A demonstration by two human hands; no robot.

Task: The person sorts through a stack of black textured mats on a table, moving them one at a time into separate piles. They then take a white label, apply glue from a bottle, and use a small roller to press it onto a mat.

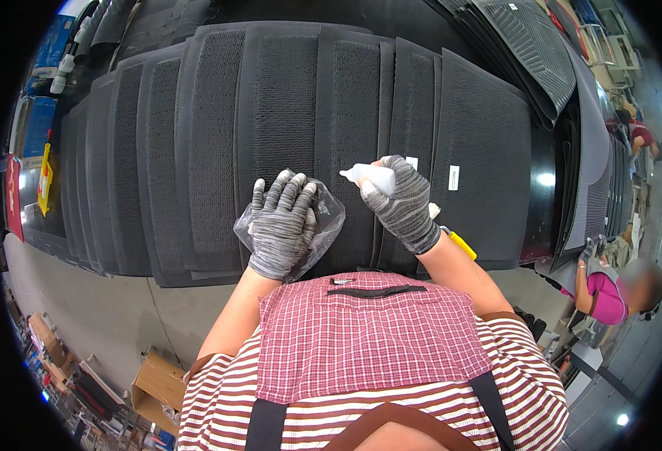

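Observation:
Overlapping black textured mats lie in a long row across the table in front of me. My left hand, in a grey knit glove with pale fingertips, rests flat with its fingers stretched out on a crumpled clear plastic bag. Wrapped around a white squeeze bottle is my right hand, gloved the same way. The bottle's narrow nozzle points left, above the mats. By my right wrist lies a yellow-handled tool, partly hidden by the forearm. A white label sits on the rightmost mat.
More grey and black mats are stacked at the far right. A co-worker in a pink shirt stands at the right, gloved hands on a mat edge. At the left end lies a yellow tool. An open cardboard box stands behind me, lower left.

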